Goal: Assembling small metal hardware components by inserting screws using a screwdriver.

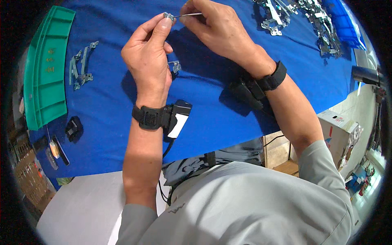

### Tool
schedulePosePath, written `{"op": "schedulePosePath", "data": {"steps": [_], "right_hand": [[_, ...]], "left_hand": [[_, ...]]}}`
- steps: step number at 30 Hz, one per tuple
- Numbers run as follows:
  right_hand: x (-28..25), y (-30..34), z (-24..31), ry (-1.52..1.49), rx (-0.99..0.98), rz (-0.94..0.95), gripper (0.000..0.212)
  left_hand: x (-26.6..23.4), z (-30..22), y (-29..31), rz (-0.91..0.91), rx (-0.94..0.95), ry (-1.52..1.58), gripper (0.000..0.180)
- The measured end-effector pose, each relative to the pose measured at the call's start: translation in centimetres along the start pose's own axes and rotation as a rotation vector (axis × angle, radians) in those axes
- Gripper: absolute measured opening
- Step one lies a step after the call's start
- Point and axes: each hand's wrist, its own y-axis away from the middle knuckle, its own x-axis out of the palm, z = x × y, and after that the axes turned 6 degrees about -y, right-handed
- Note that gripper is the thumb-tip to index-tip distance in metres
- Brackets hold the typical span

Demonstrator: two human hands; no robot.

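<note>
My left hand point(149, 53) is closed on a metal bracket, whose small end point(168, 16) sticks up between thumb and fingertips. Below the palm another silvery metal end point(175, 66) shows; whether it belongs to the same bracket is hidden by the hand. My right hand point(216, 30) pinches a thin metal tool point(195, 14), and its narrow tip meets or nearly meets the bracket's end. The tool's exact kind cannot be made out.
On the blue cloth point(196, 118) lie a loose metal bracket point(81, 67), a green tray point(49, 87), a small black object point(74, 128) and slim hand tools point(55, 149). Metal assemblies point(322, 28) are heaped far right, beside a blue bin point(345, 22). A cardboard box point(337, 130) stands right.
</note>
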Motion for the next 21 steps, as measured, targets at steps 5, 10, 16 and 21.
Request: {"op": "schedulePosePath", "data": {"steps": [5,10,16,21], "right_hand": [[-0.37,-0.33,-0.20,0.020,0.017,0.030,0.014],[-0.24,-0.19,-0.31,0.065,-0.049,-0.002,0.013],[-0.15,-0.41,-0.40,0.053,-0.042,0.047,0.012],[-0.30,-0.28,-0.34,0.093,-0.027,0.032,0.013]], "left_hand": [[-0.04,0.34,-0.39,0.003,0.020,-0.016,0.018],[0.12,0.38,-0.35,0.000,0.044,-0.032,0.017],[-0.04,0.33,-0.39,-0.022,0.033,-0.061,0.017],[0.17,0.41,-0.31,0.002,0.007,-0.024,0.017]]}}
